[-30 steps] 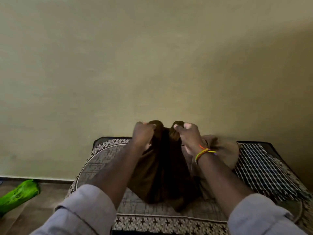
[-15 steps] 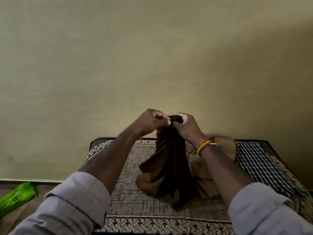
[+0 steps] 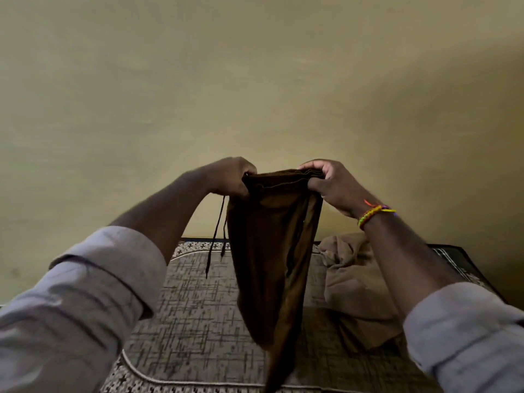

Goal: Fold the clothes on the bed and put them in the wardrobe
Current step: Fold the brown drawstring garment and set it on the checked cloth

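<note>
Patterned bed (image 3: 198, 321) against bare wall: one dark brown garment (image 3: 269, 251) hung above it, waistband pinched taut by left hand (image 3: 229, 177) and right hand (image 3: 331, 185); one tan garment (image 3: 354, 285) beside, right.

hands (image 3: 232, 177) parted, brown garment (image 3: 272, 251) raised, waistband stretched

Dim, warm, soft light; shadowed right wall corner, blurred sleeve edges, wide-angle bending.

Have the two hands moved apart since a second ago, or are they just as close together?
Yes. The left hand and right hand have spread apart, stretching the brown garment wide, higher against the wall.
</note>
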